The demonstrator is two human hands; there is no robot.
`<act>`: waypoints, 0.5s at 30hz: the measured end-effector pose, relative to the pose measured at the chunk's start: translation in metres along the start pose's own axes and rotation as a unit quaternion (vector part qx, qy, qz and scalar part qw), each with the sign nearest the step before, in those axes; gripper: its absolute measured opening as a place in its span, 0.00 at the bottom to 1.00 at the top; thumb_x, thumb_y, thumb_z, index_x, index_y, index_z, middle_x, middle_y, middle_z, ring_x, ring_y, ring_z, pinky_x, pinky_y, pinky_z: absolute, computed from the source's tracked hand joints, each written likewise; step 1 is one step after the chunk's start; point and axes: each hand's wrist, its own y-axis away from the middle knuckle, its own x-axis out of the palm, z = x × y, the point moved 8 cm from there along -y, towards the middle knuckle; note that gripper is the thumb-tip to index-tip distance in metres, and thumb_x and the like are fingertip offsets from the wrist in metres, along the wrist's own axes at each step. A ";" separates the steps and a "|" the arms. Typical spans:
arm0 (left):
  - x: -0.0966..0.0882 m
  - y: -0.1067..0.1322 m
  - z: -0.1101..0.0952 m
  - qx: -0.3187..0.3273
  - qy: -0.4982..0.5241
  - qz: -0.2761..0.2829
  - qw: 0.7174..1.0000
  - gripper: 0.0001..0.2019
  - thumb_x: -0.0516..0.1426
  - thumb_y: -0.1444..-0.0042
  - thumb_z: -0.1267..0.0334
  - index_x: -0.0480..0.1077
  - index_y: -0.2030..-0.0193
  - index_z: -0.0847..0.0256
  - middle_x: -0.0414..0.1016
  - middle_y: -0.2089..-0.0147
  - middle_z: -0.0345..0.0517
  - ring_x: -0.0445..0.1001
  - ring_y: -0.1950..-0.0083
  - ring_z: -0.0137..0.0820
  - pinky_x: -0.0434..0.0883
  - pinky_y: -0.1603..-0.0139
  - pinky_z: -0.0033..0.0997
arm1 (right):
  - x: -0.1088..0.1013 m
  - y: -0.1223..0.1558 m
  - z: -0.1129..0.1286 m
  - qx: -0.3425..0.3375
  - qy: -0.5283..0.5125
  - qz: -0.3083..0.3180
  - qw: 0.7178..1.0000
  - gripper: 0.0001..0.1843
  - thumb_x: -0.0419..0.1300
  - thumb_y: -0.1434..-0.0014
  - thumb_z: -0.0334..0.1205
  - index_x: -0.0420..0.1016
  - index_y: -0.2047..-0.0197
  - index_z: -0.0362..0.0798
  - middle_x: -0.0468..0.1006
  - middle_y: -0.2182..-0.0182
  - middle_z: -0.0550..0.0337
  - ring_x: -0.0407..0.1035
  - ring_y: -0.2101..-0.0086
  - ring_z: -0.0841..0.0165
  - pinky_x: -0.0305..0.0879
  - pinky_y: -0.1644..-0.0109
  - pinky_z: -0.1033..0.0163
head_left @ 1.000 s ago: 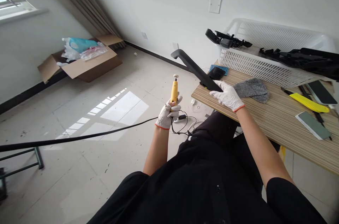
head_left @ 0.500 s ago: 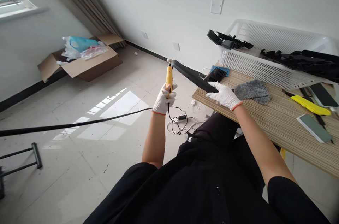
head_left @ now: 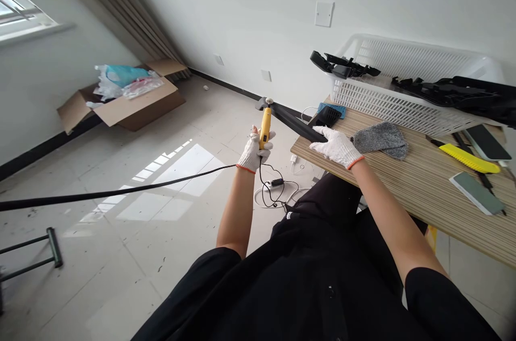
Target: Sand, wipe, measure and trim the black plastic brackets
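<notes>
The left hand (head_left: 252, 150), in a white glove with an orange edge at the wrist, was wrapped around a yellow power tool (head_left: 265, 128), which stood nearly upright. Just above that grip, the tool's pale round tip (head_left: 269, 100) was at the hooked far end of a black bar (head_left: 298, 125); whether the two touched could not be told. From there the bar sloped to the right hand (head_left: 335, 147), gloved alike, which grasped its near end over the corner of a table (head_left: 423, 185). A dark cord (head_left: 260, 170) hung below the left grip. Just beside the right grip lay a grey knitted cloth (head_left: 381, 141); beyond it stood a white basket (head_left: 379, 106) bearing black plastic parts (head_left: 463, 92). Farther right of that grip lay a yellow-handled cutter (head_left: 470, 158) and a grey-green block (head_left: 479, 193).
</notes>
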 end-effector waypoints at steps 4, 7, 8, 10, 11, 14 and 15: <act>0.007 0.004 0.007 -0.010 -0.001 0.005 1.000 0.22 0.58 0.29 0.40 0.74 0.46 0.58 0.75 0.62 0.41 0.61 0.79 0.15 0.51 0.89 0.11 | 0.001 -0.001 0.000 -0.010 -0.015 -0.006 1.000 0.36 0.72 0.38 0.48 0.77 0.29 0.49 0.88 0.52 0.53 0.72 0.75 0.72 0.76 0.59 0.57; 0.010 0.009 0.013 -0.029 -0.003 -0.005 1.000 0.23 0.54 0.27 0.39 0.72 0.44 0.58 0.74 0.64 0.40 0.60 0.80 0.16 0.49 0.89 0.11 | 0.002 -0.002 0.003 -0.004 -0.034 -0.010 0.999 0.33 0.72 0.38 0.45 0.78 0.31 0.49 0.88 0.57 0.56 0.70 0.77 0.73 0.76 0.62 0.58; 0.011 0.011 0.015 -0.034 -0.003 -0.006 0.999 0.23 0.53 0.26 0.39 0.72 0.44 0.58 0.74 0.64 0.40 0.60 0.80 0.16 0.49 0.89 0.11 | 0.002 -0.003 0.004 -0.001 -0.039 -0.011 0.999 0.33 0.72 0.38 0.44 0.78 0.31 0.49 0.88 0.59 0.56 0.70 0.78 0.73 0.76 0.63 0.59; 0.013 0.013 0.018 -0.038 0.000 -0.002 0.999 0.23 0.52 0.25 0.40 0.72 0.43 0.58 0.73 0.64 0.40 0.59 0.81 0.16 0.49 0.89 0.11 | 0.004 -0.003 0.008 -0.001 -0.053 -0.012 0.999 0.32 0.72 0.38 0.42 0.78 0.31 0.49 0.87 0.59 0.57 0.71 0.77 0.73 0.75 0.65 0.60; 0.013 0.014 0.020 -0.039 0.001 0.000 0.999 0.23 0.52 0.25 0.41 0.72 0.43 0.59 0.73 0.65 0.39 0.59 0.81 0.16 0.49 0.89 0.11 | 0.005 -0.003 0.009 -0.003 -0.064 -0.011 0.998 0.32 0.71 0.37 0.42 0.78 0.31 0.49 0.87 0.58 0.56 0.71 0.77 0.73 0.75 0.65 0.60; 0.012 0.017 0.025 -0.041 0.001 -0.002 0.999 0.24 0.52 0.25 0.40 0.72 0.42 0.59 0.73 0.65 0.39 0.59 0.81 0.16 0.49 0.90 0.12 | 0.008 -0.005 0.012 -0.015 -0.103 -0.012 0.995 0.33 0.70 0.36 0.39 0.76 0.28 0.47 0.87 0.56 0.54 0.73 0.74 0.72 0.74 0.67 0.62; 0.011 0.018 0.026 -0.042 0.001 -0.002 0.999 0.24 0.52 0.25 0.40 0.72 0.42 0.59 0.73 0.65 0.40 0.58 0.81 0.16 0.49 0.90 0.12 | 0.010 -0.006 0.012 -0.017 -0.115 -0.013 0.993 0.34 0.70 0.36 0.38 0.75 0.27 0.47 0.87 0.56 0.54 0.74 0.73 0.72 0.74 0.68 0.62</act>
